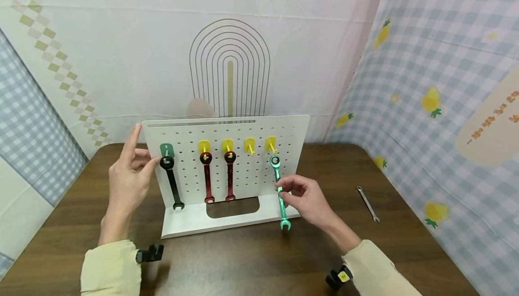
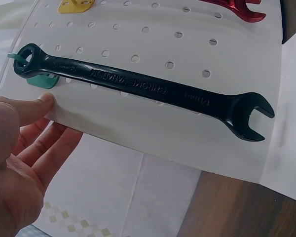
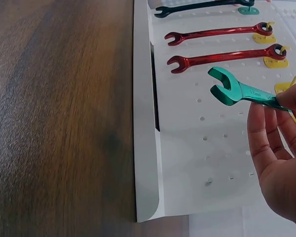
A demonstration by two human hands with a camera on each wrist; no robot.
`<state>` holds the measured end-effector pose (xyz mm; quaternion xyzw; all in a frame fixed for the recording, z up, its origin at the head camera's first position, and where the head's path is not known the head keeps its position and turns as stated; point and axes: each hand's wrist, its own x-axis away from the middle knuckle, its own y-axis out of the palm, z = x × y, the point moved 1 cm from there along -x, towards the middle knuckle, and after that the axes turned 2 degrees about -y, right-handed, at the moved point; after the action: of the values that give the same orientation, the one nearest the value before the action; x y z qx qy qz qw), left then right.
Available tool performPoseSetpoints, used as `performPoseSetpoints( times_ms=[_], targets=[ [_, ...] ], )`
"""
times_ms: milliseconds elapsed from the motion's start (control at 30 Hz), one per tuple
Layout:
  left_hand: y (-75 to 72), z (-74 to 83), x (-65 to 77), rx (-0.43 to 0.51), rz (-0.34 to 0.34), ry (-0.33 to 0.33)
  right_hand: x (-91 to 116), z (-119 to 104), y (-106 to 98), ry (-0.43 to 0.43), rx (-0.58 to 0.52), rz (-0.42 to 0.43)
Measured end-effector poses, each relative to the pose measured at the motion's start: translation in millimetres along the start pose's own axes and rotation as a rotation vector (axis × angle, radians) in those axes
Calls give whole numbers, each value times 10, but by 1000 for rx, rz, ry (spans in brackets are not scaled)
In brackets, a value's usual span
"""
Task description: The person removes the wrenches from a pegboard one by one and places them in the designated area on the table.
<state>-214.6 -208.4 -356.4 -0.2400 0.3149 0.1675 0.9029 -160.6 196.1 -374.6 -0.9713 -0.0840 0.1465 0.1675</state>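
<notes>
The green combination wrench (image 1: 279, 190), metallic, ring end up just below a yellow hook (image 1: 270, 143), is pinched mid-shaft in the right hand (image 1: 308, 199) grip. The left hand (image 1: 129, 176), fingers relaxed, touches the white pegboard (image 1: 292, 129) edge beside the black wrench (image 2: 148, 89) embossed "CHROME VANADIUM".

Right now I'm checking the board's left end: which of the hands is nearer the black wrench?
Left. The left hand holds the board's edge beside the black wrench; the right hand pinches the green wrench at the far end.
</notes>
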Motion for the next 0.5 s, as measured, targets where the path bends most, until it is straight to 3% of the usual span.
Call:
performPoseSetpoints(
  times_ms=[500],
  targets=[
    [4, -12, -3, 9, 0, 12, 14, 114, -89, -22, -1, 18]
  ],
)
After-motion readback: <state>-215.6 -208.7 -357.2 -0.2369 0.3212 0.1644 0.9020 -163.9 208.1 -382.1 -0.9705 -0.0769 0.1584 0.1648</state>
